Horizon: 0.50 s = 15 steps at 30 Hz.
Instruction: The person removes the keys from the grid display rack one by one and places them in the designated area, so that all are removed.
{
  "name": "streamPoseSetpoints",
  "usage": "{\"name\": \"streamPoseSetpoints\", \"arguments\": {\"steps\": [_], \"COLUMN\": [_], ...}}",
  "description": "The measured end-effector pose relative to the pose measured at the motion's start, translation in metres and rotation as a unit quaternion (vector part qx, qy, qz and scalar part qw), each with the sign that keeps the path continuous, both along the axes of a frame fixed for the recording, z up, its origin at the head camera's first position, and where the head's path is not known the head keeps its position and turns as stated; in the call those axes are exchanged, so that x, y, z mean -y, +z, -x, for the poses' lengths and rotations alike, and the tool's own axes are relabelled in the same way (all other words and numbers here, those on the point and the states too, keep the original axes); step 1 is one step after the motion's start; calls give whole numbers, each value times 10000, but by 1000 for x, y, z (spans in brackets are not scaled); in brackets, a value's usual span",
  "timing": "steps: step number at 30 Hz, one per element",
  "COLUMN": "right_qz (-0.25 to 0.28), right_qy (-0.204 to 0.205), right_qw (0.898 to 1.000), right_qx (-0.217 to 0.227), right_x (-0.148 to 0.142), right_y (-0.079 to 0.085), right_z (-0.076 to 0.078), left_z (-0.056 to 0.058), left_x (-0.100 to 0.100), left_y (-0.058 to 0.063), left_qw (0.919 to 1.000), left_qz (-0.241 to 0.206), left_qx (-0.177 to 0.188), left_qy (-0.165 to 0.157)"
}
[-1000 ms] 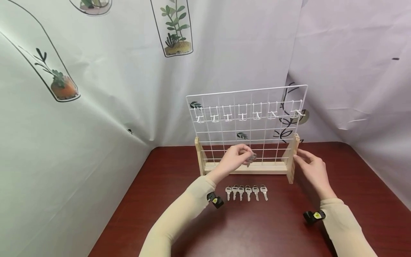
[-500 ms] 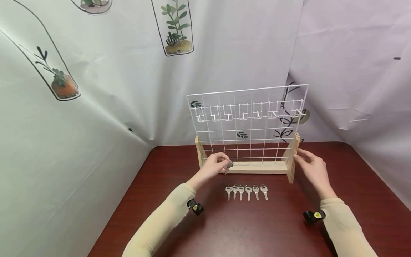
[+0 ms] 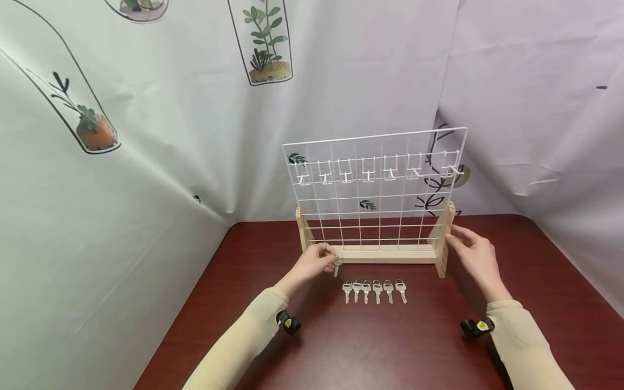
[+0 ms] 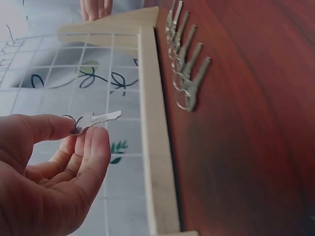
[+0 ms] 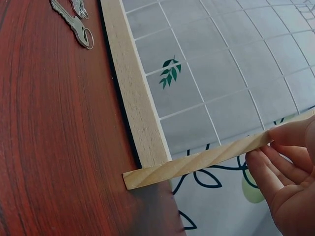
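Note:
My left hand pinches a silver key with a small ring, just in front of the rack's lower left part. In the left wrist view the key juts out past the thumb and fingertips, its ring by the thumb. My right hand holds the right wooden post of a white wire grid rack. The right wrist view has thumb and fingers on either side of that post. Several more ringed keys lie in a row on the table before the rack.
Several white hooks hang in a line along the upper grid, bearing no keys. A wooden bar joins the posts at the bottom. The dark red table meets a white plant-print backdrop behind and at the sides.
My left hand has moved left and down with the key, from mid-rack to the rack's lower left. The right hand stays on the post, and the key row has not moved.

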State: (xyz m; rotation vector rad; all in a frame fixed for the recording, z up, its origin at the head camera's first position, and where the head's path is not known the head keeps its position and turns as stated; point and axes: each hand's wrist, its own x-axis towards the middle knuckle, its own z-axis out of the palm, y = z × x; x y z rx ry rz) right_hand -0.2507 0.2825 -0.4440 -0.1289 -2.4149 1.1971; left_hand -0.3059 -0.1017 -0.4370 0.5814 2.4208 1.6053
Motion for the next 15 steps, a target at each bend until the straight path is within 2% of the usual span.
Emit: {"name": "streamPoseSetpoints", "arguments": {"steps": [7,15], "right_qz": [2,-20], "right_qy": [-57,-19], "right_qw": [10000,10000], "right_qx": [17,-10], "right_x": [0,-1], "right_y": [0,-1], "right_z": [1,1], "left_z": [1,2], "left_x": [11,20], "left_y": [-17,-39], "left_qw": [9991,9975], "left_qz": [-214,-148], "left_qx": [363,627], "left_qy": [89,290]}}
